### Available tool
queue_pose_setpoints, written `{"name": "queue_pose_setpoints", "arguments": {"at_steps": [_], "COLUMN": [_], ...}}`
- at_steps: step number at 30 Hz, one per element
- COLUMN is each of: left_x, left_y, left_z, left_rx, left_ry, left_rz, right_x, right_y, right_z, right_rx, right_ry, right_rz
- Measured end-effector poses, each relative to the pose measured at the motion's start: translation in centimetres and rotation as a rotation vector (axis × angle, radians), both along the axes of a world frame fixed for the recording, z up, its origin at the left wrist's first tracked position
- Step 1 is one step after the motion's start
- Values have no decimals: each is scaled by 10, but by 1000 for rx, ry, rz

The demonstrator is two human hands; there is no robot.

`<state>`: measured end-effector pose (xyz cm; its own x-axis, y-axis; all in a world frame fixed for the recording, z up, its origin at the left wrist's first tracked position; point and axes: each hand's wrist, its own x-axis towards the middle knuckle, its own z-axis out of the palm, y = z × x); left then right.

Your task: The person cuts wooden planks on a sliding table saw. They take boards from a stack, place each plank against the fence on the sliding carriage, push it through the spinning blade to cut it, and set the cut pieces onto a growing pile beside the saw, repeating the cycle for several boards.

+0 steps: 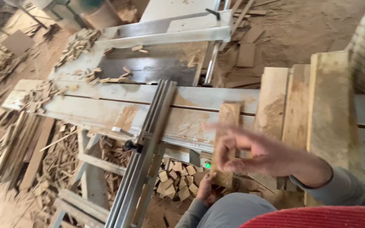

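Because the short wooden board (227, 126) lies lengthwise on the saw bench (106, 112), my left hand (206, 191) steadies its near end from below, while my right hand (250, 154) hovers half-open above, holding nothing.

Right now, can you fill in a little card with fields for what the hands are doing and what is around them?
Place: dusty woodworking shop
Right hand: raised, fingers loosely curled, blurred, holding nothing
Left hand: low at the table edge, gripping the near end of a narrow wooden strip
Strip: lies flat on the metal saw table
Fence rail: grey metal, left of the strip
Planks: stacked to the right
Offcuts: small wood blocks piled under the table
Green light: lit, near the left hand
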<state>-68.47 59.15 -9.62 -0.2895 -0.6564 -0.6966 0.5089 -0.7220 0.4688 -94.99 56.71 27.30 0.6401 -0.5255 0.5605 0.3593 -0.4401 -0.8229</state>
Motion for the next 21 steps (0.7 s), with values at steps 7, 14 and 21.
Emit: {"name": "queue_pose_setpoints", "arguments": {"at_steps": [7, 14, 21], "left_x": [1, 20, 21], "left_y": [-6, 1, -12], "left_z": [6, -2, -3], "left_rx": [73, 78, -364], "left_ry": [-72, -24, -202], "left_rz": [12, -87, -138], "right_x": [-6, 6, 53], "right_y": [26, 27, -47], "right_z": [-192, -192, -139], "right_rx": [721, 743, 804], "right_ry": [594, 422, 491], "right_rz": [123, 149, 97]}}
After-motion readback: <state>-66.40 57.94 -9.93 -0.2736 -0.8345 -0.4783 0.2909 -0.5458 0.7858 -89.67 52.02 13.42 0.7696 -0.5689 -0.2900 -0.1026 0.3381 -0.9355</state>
